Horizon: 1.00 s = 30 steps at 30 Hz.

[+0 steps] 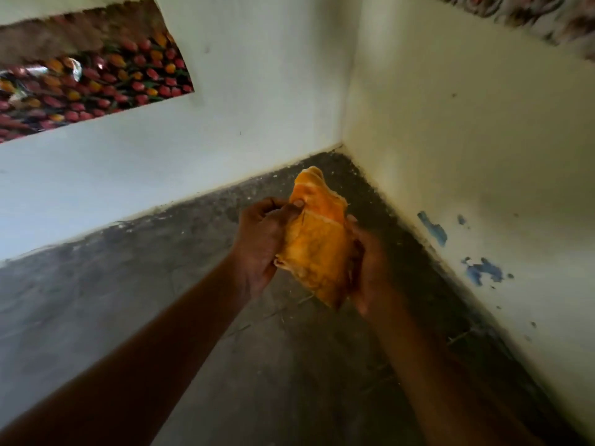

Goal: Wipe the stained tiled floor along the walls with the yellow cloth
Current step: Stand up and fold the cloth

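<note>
Both forearms reach up from bottom edge. Left hand (260, 243) and right hand (367, 268) grip folded yellow cloth (317, 239) between them, frame centre, above dirty floor (96, 284) near wall corner (342, 146).

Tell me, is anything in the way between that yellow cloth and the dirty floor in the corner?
Nothing visible. Both hands, left and right, hold the yellow cloth in the air above the floor, which shows only grime and small bits of debris toward the corner.
</note>
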### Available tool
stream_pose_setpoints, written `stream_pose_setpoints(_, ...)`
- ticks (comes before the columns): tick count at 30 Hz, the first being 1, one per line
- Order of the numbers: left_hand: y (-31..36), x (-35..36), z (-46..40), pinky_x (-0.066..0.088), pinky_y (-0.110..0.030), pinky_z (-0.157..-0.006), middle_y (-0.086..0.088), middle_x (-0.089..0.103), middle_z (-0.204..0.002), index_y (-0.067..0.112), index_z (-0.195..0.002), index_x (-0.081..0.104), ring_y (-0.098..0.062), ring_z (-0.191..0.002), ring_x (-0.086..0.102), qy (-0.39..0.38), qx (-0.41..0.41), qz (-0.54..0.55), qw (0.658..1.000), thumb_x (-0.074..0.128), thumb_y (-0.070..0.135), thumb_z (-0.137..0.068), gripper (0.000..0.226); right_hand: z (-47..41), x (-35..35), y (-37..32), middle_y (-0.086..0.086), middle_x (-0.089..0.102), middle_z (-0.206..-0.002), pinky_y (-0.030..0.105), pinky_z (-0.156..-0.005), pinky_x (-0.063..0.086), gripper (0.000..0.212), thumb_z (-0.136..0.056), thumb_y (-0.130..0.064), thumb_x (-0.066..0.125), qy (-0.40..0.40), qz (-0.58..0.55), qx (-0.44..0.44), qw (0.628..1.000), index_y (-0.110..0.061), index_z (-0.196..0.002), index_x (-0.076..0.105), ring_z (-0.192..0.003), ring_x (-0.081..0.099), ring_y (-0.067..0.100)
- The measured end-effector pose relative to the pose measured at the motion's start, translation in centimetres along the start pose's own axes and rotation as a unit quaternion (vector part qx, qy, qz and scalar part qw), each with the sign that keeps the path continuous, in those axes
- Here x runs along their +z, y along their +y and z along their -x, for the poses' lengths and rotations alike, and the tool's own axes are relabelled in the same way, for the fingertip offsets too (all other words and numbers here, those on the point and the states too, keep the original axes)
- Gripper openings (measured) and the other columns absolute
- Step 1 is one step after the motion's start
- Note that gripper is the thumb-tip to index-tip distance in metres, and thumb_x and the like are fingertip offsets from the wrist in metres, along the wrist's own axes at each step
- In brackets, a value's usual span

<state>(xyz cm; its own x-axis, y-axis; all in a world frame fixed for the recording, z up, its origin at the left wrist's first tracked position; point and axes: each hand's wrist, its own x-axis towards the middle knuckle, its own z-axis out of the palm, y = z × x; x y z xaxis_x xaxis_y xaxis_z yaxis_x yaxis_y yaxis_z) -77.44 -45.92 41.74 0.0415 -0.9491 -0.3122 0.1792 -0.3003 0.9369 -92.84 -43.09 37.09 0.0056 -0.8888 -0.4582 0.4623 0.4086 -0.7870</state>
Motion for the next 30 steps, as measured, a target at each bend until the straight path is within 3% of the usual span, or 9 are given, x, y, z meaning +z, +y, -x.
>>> stream_pose_setpoints(3,9.3,0.9,4.0,0.063,-0.05,-0.079,-0.02,0.074,-0.101,0.002,-0.108,0.071,-0.034,-0.092,0.073,0.011,-0.01,0.027,1.0,0.073,0.014,-0.095,0.018,4.8,4.4,-7.5,0.009,0.075,-0.113,0.038,-0.073,0.062,0.033,-0.105,-0.046,0.048,-0.01,0.016,0.033,0.999,-0.026,-0.119,0.069,-0.101,0.072,0.029)
stream_pose_setpoints(7,20.8,0.6,8.0,0.066,-0.046,-0.075,-0.015,0.076,-0.119,0.01,-0.125,0.07,-0.034,-0.104,0.075,0.032,-0.051,0.039,0.997,0.077,0.026,-0.092,0.037,10.8,9.5,-15.6,0.007,0.071,-0.129,0.055,-0.091,0.06,0.048,-0.085,-0.061,0.071,0.015,0.059,-0.008,0.998,-0.033,-0.125,0.07,-0.111,0.07,0.032)
stream_pose_setpoints(10,27.8,-0.5,11.6,0.062,-0.041,-0.066,-0.015,0.076,-0.117,0.016,-0.124,0.071,-0.037,-0.104,0.074,0.032,-0.058,-0.011,0.998,0.082,0.019,-0.087,0.039,16.3,12.8,-21.4,0.003,0.073,-0.124,0.052,-0.092,0.059,0.033,-0.097,-0.03,0.068,-0.003,0.053,-0.063,0.997,-0.026,-0.13,0.067,-0.109,0.072,0.027)
stream_pose_setpoints(13,33.1,-2.5,15.3,0.065,-0.046,-0.076,-0.015,0.076,-0.116,0.012,-0.125,0.071,-0.036,-0.104,0.073,0.05,-0.066,-0.018,0.996,0.08,0.007,-0.086,0.04,21.1,16.7,-25.0,0.002,0.076,-0.119,0.05,-0.093,0.06,0.037,-0.094,-0.013,0.071,-0.03,0.08,-0.087,0.993,-0.026,-0.129,0.068,-0.108,0.074,0.023)
stream_pose_setpoints(15,34.9,-3.7,16.9,0.064,-0.048,-0.079,-0.015,0.075,-0.118,0.014,-0.127,0.071,-0.034,-0.103,0.073,0.053,-0.073,-0.017,0.996,0.077,0.008,-0.09,0.037,22.9,18.9,-25.8,-0.003,0.075,-0.123,0.052,-0.096,0.059,0.05,-0.082,-0.022,0.08,-0.032,0.112,-0.095,0.989,-0.038,-0.128,0.068,-0.112,0.073,0.022)
stream_pose_setpoints(17,36.7,-5.5,18.0,0.065,-0.044,-0.072,-0.016,0.076,-0.115,0.012,-0.127,0.071,-0.03,-0.095,0.075,0.061,-0.081,0.003,0.995,0.068,0.011,-0.098,0.028,23.8,21.4,-26.4,-0.008,0.076,-0.121,0.049,-0.095,0.059,0.052,-0.073,-0.024,0.078,-0.036,0.116,-0.098,0.988,-0.047,-0.119,0.07,-0.113,0.072,0.019)
stream_pose_setpoints(21,39.4,-10.2,19.2,0.065,-0.044,-0.066,-0.02,0.075,-0.119,0.006,-0.128,0.069,-0.033,-0.098,0.075,0.074,-0.079,0.053,0.993,0.066,0.019,-0.101,0.03,24.0,26.7,-26.7,-0.009,0.075,-0.124,0.05,-0.096,0.058,0.053,-0.072,-0.027,0.077,-0.052,0.14,-0.103,0.983,-0.056,-0.116,0.07,-0.116,0.071,0.019)
stream_pose_setpoints(26,43.6,-16.5,19.6,0.064,-0.04,-0.06,-0.012,0.079,-0.104,0.009,-0.115,0.07,-0.028,-0.088,0.078,0.099,-0.043,0.042,0.993,0.071,0.013,-0.096,0.019,22.9,34.5,-25.5,-0.006,0.068,-0.137,0.06,-0.102,0.054,0.075,-0.067,-0.05,0.085,-0.08,0.202,-0.116,0.969,-0.046,-0.138,0.062,-0.127,0.064,0.024)
stream_pose_setpoints(30,46.0,-20.6,18.7,0.067,-0.048,-0.073,-0.014,0.077,-0.114,0.012,-0.125,0.064,-0.034,-0.101,0.076,0.107,-0.021,0.014,0.994,0.073,0.014,-0.096,0.031,21.5,40.2,-24.8,-0.017,0.071,-0.129,0.059,-0.101,0.055,0.076,-0.058,-0.051,0.089,-0.102,0.25,-0.141,0.952,-0.053,-0.13,0.064,-0.124,0.066,0.018)
